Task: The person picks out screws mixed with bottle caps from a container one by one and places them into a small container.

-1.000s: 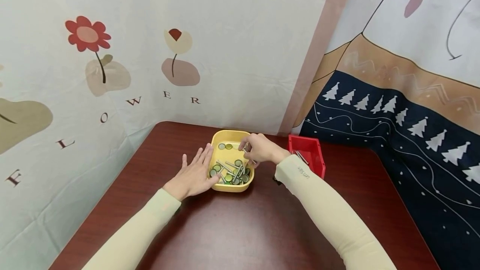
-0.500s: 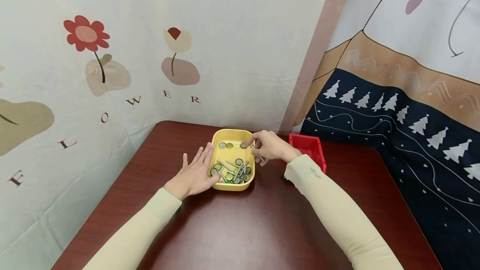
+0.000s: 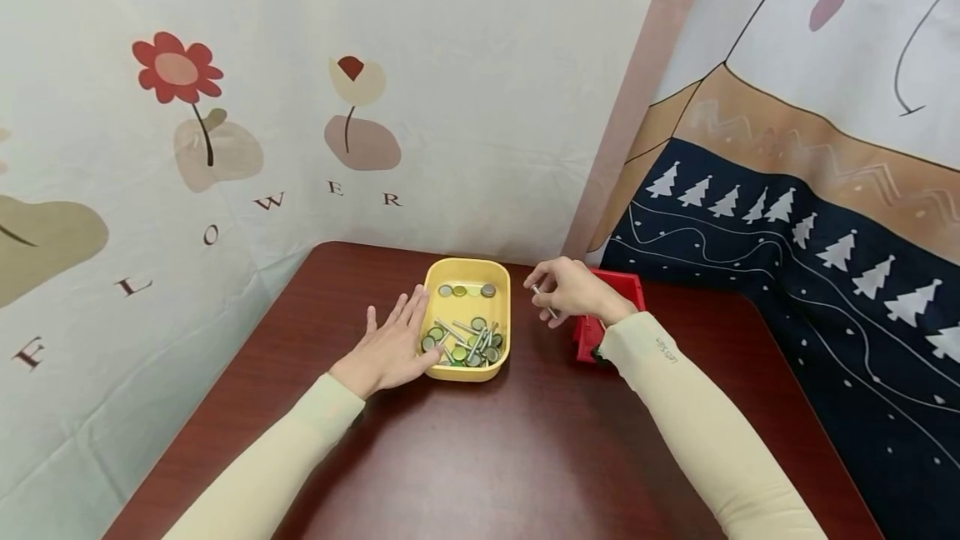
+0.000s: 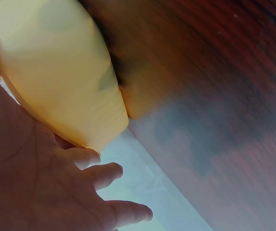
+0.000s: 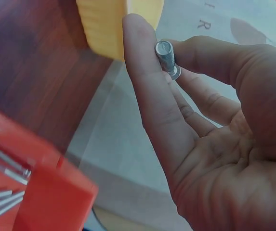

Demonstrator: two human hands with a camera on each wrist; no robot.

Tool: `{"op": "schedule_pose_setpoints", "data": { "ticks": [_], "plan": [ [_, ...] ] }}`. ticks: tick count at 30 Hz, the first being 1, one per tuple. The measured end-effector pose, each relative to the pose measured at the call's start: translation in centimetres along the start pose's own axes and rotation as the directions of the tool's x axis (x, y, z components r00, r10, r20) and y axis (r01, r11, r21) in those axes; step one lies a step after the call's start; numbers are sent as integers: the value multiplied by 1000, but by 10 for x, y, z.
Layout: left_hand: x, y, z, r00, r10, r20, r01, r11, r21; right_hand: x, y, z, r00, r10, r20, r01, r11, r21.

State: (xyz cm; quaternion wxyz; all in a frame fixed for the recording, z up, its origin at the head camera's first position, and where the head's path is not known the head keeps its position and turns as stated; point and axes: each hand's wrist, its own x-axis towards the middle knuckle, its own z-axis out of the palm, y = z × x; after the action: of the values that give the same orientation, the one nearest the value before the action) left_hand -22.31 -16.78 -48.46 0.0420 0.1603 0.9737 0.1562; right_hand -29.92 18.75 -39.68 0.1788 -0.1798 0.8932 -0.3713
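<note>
A silvery metal bolt [image 5: 165,55] is pinched between the thumb and fingers of my right hand [image 3: 573,290]. Its flat end faces the right wrist camera. The hand is in the air between the yellow box [image 3: 430,377] and the red box [image 3: 633,290], partly covering the latter. My left hand [image 3: 386,352] lies with straight, spread fingers along the left side of the yellow box, thumb over its near corner. Bottle caps [image 3: 458,353] and metal bolts [image 3: 452,332] are heaped in the near part of that box. Several round caps [image 3: 488,291] form a row at its far end.
Several metal bolts [image 5: 5,166] lie in the red box, seen in the right wrist view. Both boxes stand on a dark red-brown table [image 3: 465,457], near its far edge. Behind it hangs a printed cloth [image 3: 480,107].
My right hand has moved right, out of the yellow box and toward the red one, with the bolt. A dark cap now shows at the far row's right end. My left hand stays put.
</note>
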Motion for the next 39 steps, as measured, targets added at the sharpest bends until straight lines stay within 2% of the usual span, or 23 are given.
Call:
{"op": "schedule_pose_setpoints", "data": {
  "ticks": [14,25,39],
  "plan": [
    [1,-2,1,1000,-1,2,1,1000,-1,-16,33,-28,997,11,-79,-11,1000,-2],
    [2,1,1,1000,16,-5,-16,1000,4,-28,50,-39,993,98,-63,-95,994,48],
    [0,0,2,1000,19,-16,-20,1000,-5,-30,65,-50,989,104,-102,-103,995,16]
  ]
}}
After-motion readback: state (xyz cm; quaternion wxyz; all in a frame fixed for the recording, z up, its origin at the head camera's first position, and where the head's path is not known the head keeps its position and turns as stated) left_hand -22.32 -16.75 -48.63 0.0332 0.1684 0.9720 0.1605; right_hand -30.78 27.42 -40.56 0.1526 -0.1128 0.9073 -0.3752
